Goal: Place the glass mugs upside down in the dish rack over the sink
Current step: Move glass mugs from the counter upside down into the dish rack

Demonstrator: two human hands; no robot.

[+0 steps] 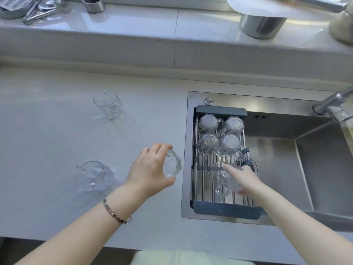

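Note:
A dark-framed dish rack (221,110) spans the left end of the steel sink (282,131). Several clear glass mugs (219,134) stand upside down at its far end. My right hand (243,179) grips another glass mug (224,181) over the near half of the rack, handle pointing toward me. My left hand (150,169) holds a glass mug (172,165) tilted on its side, just left of the sink's edge. Two more mugs wait on the grey counter: one (108,102) at the back, one (91,175) near my left wrist.
A chrome tap (332,104) reaches over the sink from the right. On the raised ledge behind stand a steel canister (261,25), a small steel cup (94,4) and a bowl with utensils (24,7). The counter's front edge runs near me.

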